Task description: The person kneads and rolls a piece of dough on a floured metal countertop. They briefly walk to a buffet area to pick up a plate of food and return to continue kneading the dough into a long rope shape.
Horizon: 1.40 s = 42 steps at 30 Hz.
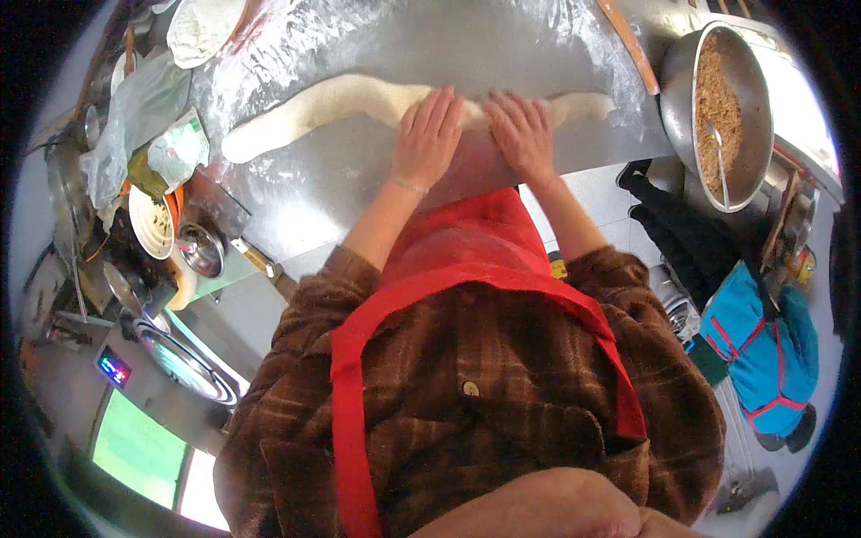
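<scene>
A long rope of pale dough (332,100) lies across the floured metal worktop (341,193), thick on the left and thinner toward its right end. Both my hands rest palm down on it, right of its middle. My left hand (427,139) has its fingers stretched out over the dough. Close beside it, my right hand (520,134) lies flat in the same way, its fingertips slightly blurred. The dough directly beneath the palms is hidden. Neither hand grips anything.
At the right stands a large metal bowl (679,103) of brown crumbly filling (719,94) with a spoon (720,166) in it. A wooden rolling pin (630,47) lies nearby. White flour (202,27), plastic bags (134,125), a small metal bowl (201,249) and a wooden-handled cleaver (254,256) are left.
</scene>
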### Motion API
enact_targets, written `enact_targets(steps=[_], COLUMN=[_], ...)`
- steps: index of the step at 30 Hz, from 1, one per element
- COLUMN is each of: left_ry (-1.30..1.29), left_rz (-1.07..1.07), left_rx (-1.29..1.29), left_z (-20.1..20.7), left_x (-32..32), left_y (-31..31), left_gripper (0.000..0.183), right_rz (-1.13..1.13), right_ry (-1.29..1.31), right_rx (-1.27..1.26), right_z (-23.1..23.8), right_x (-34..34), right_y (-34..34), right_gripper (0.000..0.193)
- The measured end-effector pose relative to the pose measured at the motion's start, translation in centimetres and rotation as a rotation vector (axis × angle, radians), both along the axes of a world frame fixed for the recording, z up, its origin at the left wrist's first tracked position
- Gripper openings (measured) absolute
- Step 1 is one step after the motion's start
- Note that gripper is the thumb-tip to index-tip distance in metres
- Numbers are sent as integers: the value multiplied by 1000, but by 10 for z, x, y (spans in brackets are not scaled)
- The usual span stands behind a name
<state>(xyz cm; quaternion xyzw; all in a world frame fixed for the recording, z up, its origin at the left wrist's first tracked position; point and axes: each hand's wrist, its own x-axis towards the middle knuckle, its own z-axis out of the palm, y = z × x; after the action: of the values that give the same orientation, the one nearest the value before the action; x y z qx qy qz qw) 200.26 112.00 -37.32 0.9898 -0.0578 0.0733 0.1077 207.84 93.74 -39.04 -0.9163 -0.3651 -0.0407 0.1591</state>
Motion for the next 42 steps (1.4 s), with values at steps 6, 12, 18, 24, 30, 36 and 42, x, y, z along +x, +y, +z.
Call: enact_targets(steps=[6, 12, 18, 24, 30, 36, 42], left_ry=[95, -1, 98, 285, 51, 8, 30], left_rz=[87, 236, 260, -97, 0, 19, 116], left_rx=[-56, 89, 218, 134, -78, -15, 39], left_z=[-1, -5, -9, 4, 8, -9, -6], left_x=[53, 148, 222, 184, 37, 73, 165], left_y=[9, 31, 58, 37, 5, 23, 46], left_gripper=[53, 47, 52, 49, 51, 59, 53], right_rz=[-83, -180, 7, 519, 94, -52, -189], right_ry=[101, 32, -80, -235, 107, 63, -98], right_rx=[-94, -23, 30, -383, -73, -146, -78], right_z=[15, -3, 6, -1, 10, 16, 2], right_x=[42, 136, 197, 172, 25, 56, 158], right_y=[15, 38, 55, 31, -19, 18, 50], right_gripper=[39, 41, 38, 41, 56, 60, 51])
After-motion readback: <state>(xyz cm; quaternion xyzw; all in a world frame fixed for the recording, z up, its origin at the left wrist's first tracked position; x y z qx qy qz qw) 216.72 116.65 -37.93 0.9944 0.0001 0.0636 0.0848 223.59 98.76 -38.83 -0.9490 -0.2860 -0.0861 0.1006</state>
